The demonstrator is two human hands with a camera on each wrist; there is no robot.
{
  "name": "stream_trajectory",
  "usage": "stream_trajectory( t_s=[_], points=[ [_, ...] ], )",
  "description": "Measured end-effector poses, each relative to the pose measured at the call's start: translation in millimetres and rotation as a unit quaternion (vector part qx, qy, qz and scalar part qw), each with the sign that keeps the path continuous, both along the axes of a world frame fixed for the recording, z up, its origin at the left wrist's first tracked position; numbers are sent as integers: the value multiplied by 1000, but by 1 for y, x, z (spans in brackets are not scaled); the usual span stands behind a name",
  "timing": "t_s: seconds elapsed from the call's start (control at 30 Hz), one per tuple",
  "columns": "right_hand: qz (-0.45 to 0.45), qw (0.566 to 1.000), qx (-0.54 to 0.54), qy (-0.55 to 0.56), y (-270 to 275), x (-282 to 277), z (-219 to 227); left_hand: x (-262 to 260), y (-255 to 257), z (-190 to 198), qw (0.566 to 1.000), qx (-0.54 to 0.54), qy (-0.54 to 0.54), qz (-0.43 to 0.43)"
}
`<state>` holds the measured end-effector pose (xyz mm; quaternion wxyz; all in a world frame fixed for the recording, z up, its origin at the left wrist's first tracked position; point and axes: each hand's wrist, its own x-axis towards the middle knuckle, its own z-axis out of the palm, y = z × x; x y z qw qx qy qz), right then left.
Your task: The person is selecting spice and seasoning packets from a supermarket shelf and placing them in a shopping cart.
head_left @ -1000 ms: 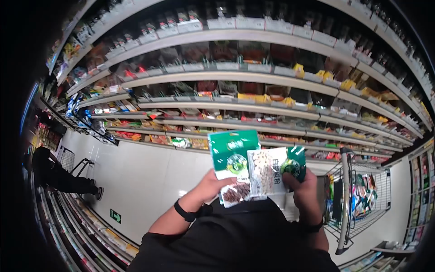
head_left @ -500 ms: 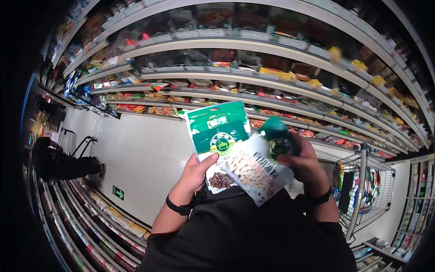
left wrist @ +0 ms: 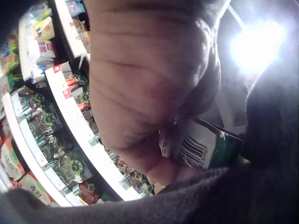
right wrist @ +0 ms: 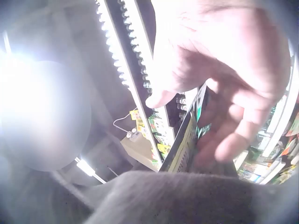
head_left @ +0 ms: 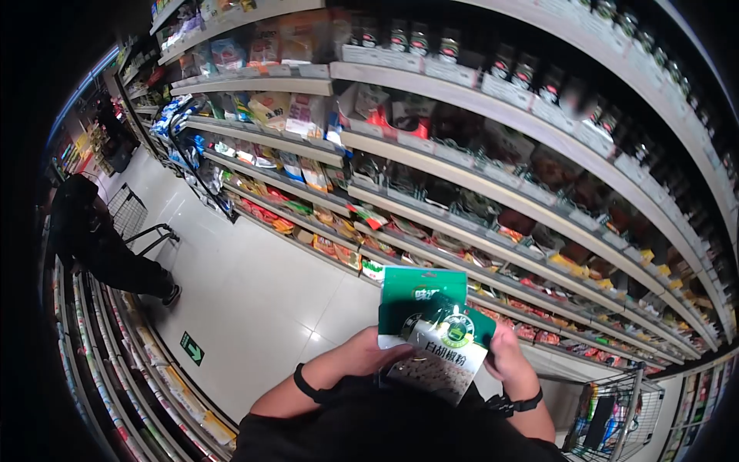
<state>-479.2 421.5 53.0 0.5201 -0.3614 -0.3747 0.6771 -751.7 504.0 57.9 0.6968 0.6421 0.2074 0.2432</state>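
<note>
Two flat green-and-white packets overlap in front of the torso in the head view. The back packet (head_left: pixel 422 283) shows its green top; the front packet (head_left: pixel 443 356), with dark lettering and a round emblem, lies slanted over it. My left hand (head_left: pixel 368 353) grips both at the left edge, thumb across the front. A barcode side (left wrist: pixel 194 147) shows under the left hand (left wrist: pixel 154 70) in the left wrist view. My right hand (head_left: pixel 508 354) is at the front packet's right edge. In the right wrist view, the right hand (right wrist: pixel 229 56) has its thumb away from the packet edge (right wrist: pixel 183 148).
Long shelves (head_left: pixel 431 83) of jars and bags curve across the front. A wire cart (head_left: pixel 627 408) holding goods stands at the right. At the left, a person in dark clothes (head_left: pixel 108 231) is beside another cart (head_left: pixel 127 212). More shelving (head_left: pixel 146 362) lines the lower left.
The view has swung left and up along the shelves. The front packet has turned and moved over the back one, into my left hand's grip. My right thumb has come off its front.
</note>
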Motion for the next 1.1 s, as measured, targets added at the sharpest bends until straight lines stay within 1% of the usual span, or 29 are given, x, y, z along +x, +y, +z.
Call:
stream_trajectory(
  t_s=[0.03, 0.1, 0.13, 0.17, 0.23, 0.27, 0.3, 0.33, 0.37, 0.4, 0.47, 0.5, 0.53, 0.6, 0.67, 0.73, 0.77, 0.83, 0.87, 0.93, 0.97, 1.0, 1.07, 1.1],
  points=[
    [53, 996, 3, -74, 2, -5, -5, -13, 9, 4, 1000, -31, 5, 0],
    [107, 976, 38, -187, 17, -33, 22, -38, 22, 7, 995, -95, 14, -2],
    [110, 966, 70, -225, 26, -63, 50, -47, 27, 8, 995, -101, 0, 10],
    [66, 971, 61, -223, 33, -83, 51, -55, 32, 7, 994, -109, -17, 22],
    [111, 965, -4, -238, 54, -92, 52, -71, 39, 3, 991, -119, -34, 54],
    [133, 960, -36, -245, 65, -95, 51, -81, 43, 2, 988, -132, -14, 83],
    [138, 961, -36, -236, 75, -100, 53, -94, 47, 2, 983, -145, 5, 111],
    [127, 960, -4, -249, 85, -101, 49, -106, 51, 2, 977, -158, 26, 139],
    [84, 964, -28, -252, 95, -106, 65, -115, 53, 1, 970, -172, 47, 166],
    [40, 965, -50, -254, 110, -111, 84, -120, 56, -2, 965, -149, 22, 213],
    [-33, 959, 1, -281, 148, -100, 93, -132, 60, -7, 947, -103, -25, 303],
    [-48, 964, 30, -259, 171, -100, 103, -140, 61, -7, 934, -164, -15, 318],
    [-64, 967, 63, -239, 197, -99, 115, -143, 63, -12, 927, -175, -14, 332],
    [-46, 971, 41, -231, 249, -105, 128, -153, 63, -23, 911, -201, -11, 359],
    [-41, 957, 28, -284, 307, -107, 124, -163, 59, -20, 904, -219, -11, 367],
    [-64, 929, 39, -363, 350, -122, 130, -173, 56, -21, 896, -232, -26, 377],
    [-77, 927, 37, -364, 374, -124, 126, -177, 55, -36, 897, -211, -66, 384],
    [-98, 932, 32, -348, 416, -128, 114, -181, 52, -31, 894, -224, -94, 376],
    [-107, 927, 33, -359, 427, -135, 113, -183, 49, -28, 892, -232, -108, 374],
    [-124, 917, 38, -378, 447, -147, 110, -185, 45, -21, 893, -246, -103, 363],
    [-130, 903, 67, -404, 456, -148, 109, -185, 46, -21, 894, -252, -101, 357],
    [-154, 904, 92, -388, 462, -149, 109, -186, 46, -22, 899, -244, -112, 346],
    [-190, 886, 35, -421, 480, -138, 109, -189, 46, -23, 909, -229, -130, 323],
    [-217, 881, 29, -420, 484, -137, 111, -190, 47, -30, 916, -224, -117, 313]
  ],
)
